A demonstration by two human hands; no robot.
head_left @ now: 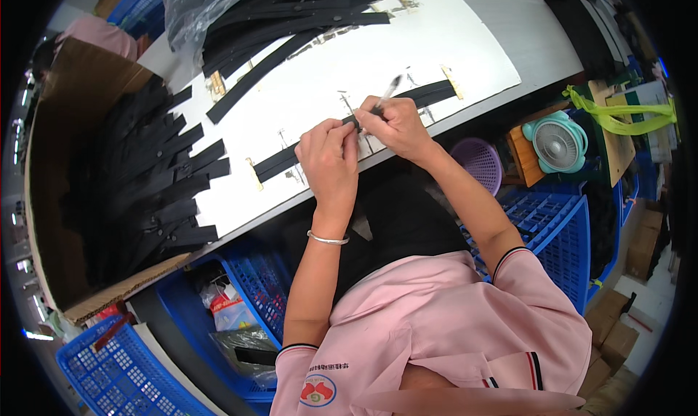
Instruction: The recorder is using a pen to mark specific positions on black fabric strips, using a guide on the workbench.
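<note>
the black strip (432, 94) is lying on the white board (451, 41), and its long axis is running slantwise, from the near left up to the far right. one yellowish piece (254, 174) is sitting at its left end, and a second yellowish piece (451, 81) is sitting at its right end. the middle part is passing under both hands, so neither hand is standing apart from it.

the left hand (327, 147) is resting over the strip, on the left of its middle. its fingers are curling down and the thumb is coming close to the forefinger, so it is about half closed; i cannot tell if it is pinching the strip or only pressing it. the right hand (396, 125) is standing just beside, on the right, and its fingers are closing around a pen (390, 90).

in my judgement, everything is depending on how the pen is meeting the strip. the pen is leaning: its clear upper end is pointing away from the person and to the right, while its lower end is going down toward the left fingertips. the tip is probably sitting on the strip or just beside it, between the two hands, but the fingers are hiding the exact contact.
</note>
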